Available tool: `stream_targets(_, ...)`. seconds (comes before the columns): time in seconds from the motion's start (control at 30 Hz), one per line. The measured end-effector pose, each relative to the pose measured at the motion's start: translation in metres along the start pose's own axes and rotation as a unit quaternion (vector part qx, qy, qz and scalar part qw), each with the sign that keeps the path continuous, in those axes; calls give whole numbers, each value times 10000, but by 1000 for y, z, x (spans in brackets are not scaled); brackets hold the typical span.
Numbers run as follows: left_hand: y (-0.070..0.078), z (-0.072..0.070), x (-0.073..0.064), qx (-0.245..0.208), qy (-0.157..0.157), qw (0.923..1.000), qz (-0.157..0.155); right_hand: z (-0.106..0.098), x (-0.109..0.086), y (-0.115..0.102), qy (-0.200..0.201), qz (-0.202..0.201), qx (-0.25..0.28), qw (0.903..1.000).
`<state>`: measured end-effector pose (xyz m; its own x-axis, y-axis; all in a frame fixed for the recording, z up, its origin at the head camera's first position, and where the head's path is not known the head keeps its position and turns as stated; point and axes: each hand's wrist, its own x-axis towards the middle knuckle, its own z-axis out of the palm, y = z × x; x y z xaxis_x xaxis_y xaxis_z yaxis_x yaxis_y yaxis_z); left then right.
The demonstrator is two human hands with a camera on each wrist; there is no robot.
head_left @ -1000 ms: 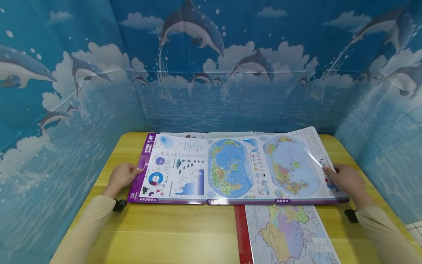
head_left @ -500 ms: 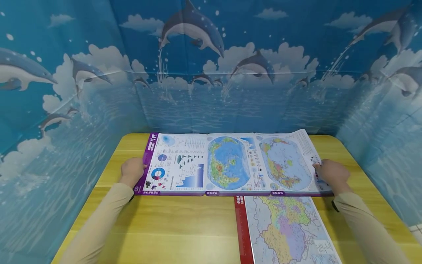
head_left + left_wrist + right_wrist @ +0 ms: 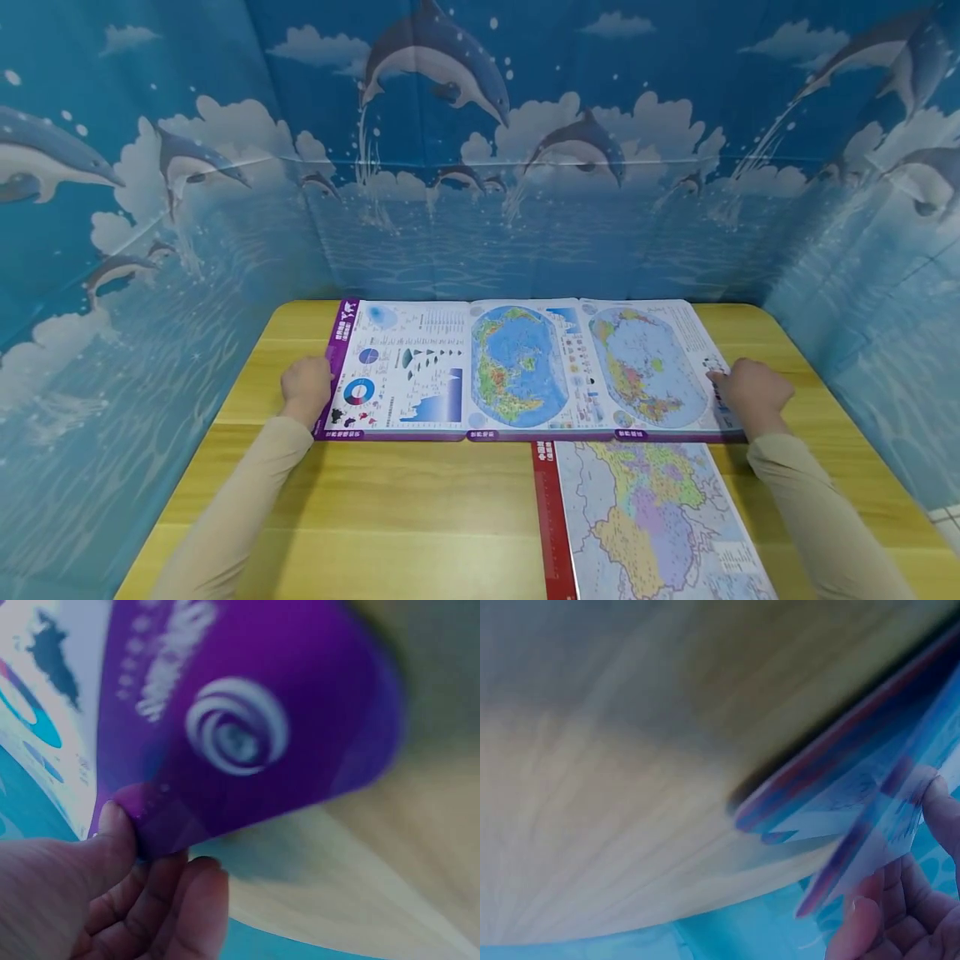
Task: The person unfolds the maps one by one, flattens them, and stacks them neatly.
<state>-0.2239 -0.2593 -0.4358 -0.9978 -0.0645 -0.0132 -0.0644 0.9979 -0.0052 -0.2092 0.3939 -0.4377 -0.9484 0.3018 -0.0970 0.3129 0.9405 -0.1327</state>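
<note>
A laminated world map lies spread across the far part of the table, with three panels showing and a purple strip down its left side. My left hand pinches that left edge; in the left wrist view the thumb lies on top of the purple border with the fingers below. At the opposite end, my right hand grips the right edge. The right wrist view shows the thumb and fingers pinching a glossy sheet, lifted apart from another layer beneath it.
A second map with a red left border lies nearer the front, its top edge meeting the world map's lower edge. Both rest on a yellow wood-grain table. A blue dolphin-print curtain stands along the back and sides.
The world map has moved away from me and settled flatter, its raised right corner coming down. Both hands went with it, the right one also shifting inward. More of the red-bordered map shows.
</note>
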Motion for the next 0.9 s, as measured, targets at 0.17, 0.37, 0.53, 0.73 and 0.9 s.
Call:
stream_targets(0.17,-4,2,-2,-179,20,9998,-84,3,-4,1,226,-36,-26,9997)
stream_targets(0.37,-8,2,-5,-415,171,9986,-294,5,-7,0,633,-248,-91,9976)
stream_targets(0.53,15,5,-26,-371,385,9985,66,2,-25,0,274,-645,-327,9970)
stream_targets(0.73,75,15,-78,-2598,-61,9597,1072,-4,-73,16,-561,-902,-310,9939)
stream_targets(0.9,125,17,-117,-5341,-2000,8035,1705,-1,-111,21,-1204,-1001,226,9874)
